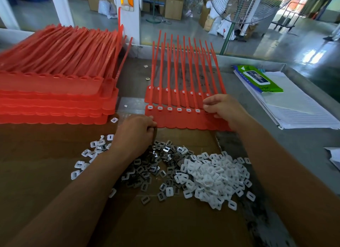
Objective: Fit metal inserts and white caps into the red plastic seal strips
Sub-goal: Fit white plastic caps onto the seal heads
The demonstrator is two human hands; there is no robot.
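A red seal strip panel (182,120) lies in front of me on the brown cardboard, several of its heads fitted with white caps (169,109). A second red panel (165,97) lies just behind it, tails pointing away. My left hand (135,131) grips the near panel's lower left corner with curled fingers. My right hand (223,108) rests on the panel's right end, thumb and fingers bent at a head there; what they pinch is hidden. Near me lie a heap of loose white caps (215,175) and a spread of dark metal inserts (156,165).
A tall stack of red seal panels (55,97) fills the left of the bench. Papers and a green wipes pack (257,79) lie at the right. A few caps with inserts (92,149) sit left of my left arm. A fan and boxes stand beyond the bench.
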